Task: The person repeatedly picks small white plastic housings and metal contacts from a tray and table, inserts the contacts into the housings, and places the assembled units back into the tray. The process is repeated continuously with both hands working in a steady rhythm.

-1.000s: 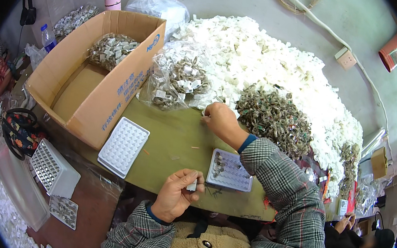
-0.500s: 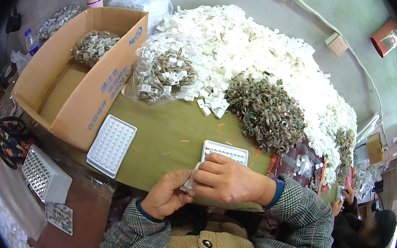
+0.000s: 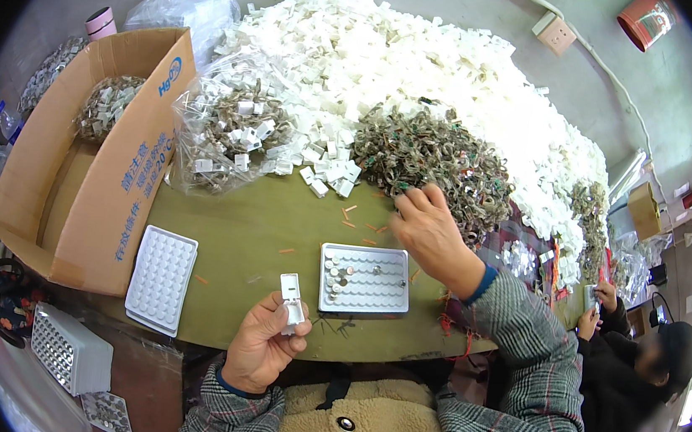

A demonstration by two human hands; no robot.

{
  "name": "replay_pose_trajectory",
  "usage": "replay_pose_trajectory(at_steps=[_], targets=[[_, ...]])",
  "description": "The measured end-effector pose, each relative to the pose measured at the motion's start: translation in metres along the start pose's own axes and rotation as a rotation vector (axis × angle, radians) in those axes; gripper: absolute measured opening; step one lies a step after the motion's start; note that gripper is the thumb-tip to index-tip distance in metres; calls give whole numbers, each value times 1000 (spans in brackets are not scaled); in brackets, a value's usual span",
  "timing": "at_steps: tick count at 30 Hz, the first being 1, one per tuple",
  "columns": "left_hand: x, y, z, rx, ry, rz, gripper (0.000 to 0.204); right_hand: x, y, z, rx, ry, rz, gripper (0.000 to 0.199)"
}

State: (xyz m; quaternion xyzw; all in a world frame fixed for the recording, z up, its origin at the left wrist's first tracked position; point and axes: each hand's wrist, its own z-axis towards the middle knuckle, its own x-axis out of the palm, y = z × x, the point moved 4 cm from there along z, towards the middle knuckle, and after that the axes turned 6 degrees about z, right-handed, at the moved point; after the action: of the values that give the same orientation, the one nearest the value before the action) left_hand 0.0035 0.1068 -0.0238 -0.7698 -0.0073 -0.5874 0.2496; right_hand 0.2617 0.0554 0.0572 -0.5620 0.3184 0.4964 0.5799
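In my left hand (image 3: 265, 347), a small white hinged box (image 3: 292, 315) is held between thumb and fingers, its lid raised and its inside facing up. My right hand (image 3: 431, 232) is at the front edge of a heap of dark, tangled looped pieces (image 3: 444, 163). Its fingers are bent down and drawn together; whatever is at the fingertips cannot be made out. Between the hands lies a white tray (image 3: 374, 309) with rows of round hollows, with several small round silvery pieces in it, mostly at its left.
A large heap of white boxes (image 3: 397, 48) covers the table's back. Left stand an open cardboard carton (image 3: 117, 184), a filled clear bag (image 3: 232, 132) and stacked white trays (image 3: 162, 277). Orange strips (image 3: 349, 224) lie scattered on the green tabletop (image 3: 234, 238). Another person (image 3: 622, 397) sits at right.
My hands have parted: the right moved up and away to the dark heap, while the left kept the white box, whose raised lid now shows. The view shifted, uncovering the middle tray.
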Motion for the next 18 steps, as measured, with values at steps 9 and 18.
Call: replay_pose_trajectory(at_steps=[9,18], targets=[[10,15,-1,-32,-23,1,27,25,-10,6,-63,-26,54,2],[36,34,-4,-41,-16,101,34,-33,-47,21,240,-524,867,7]])
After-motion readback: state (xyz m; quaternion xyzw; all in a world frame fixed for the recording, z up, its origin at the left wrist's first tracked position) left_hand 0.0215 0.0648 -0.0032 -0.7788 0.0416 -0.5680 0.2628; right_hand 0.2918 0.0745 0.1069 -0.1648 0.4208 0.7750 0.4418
